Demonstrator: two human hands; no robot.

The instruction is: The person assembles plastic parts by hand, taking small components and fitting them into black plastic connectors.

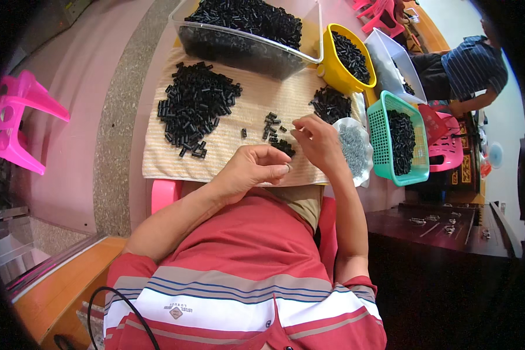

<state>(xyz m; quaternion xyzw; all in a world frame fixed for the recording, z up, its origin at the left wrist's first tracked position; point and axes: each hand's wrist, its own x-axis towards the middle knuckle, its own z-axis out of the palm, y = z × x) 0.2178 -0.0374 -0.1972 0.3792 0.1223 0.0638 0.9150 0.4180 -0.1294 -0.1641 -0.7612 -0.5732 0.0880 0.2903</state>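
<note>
My left hand [248,169] is closed in a pinch over the near edge of a striped towel [227,166], thumb against forefinger. Something tiny shows at its fingertips, too small to name. To its right my right hand [321,143] also pinches, thumb and forefinger together; whatever it may hold cannot be made out. Just beyond the left fingertips lies a little cluster of small black tubular parts [284,147], with a few more [271,123] scattered behind. A large heap of the same parts [195,105] spreads on the left. Beside my right wrist, a white scalloped dish [364,169] holds small greyish metal pieces.
A clear bin [245,44] of black parts stands at the back. Rightward are another black heap [331,105], a yellow basket [326,67], a white tub [385,44] and a green basket [380,140]. A pink stool [23,116] stands left; another person [469,67] is at right.
</note>
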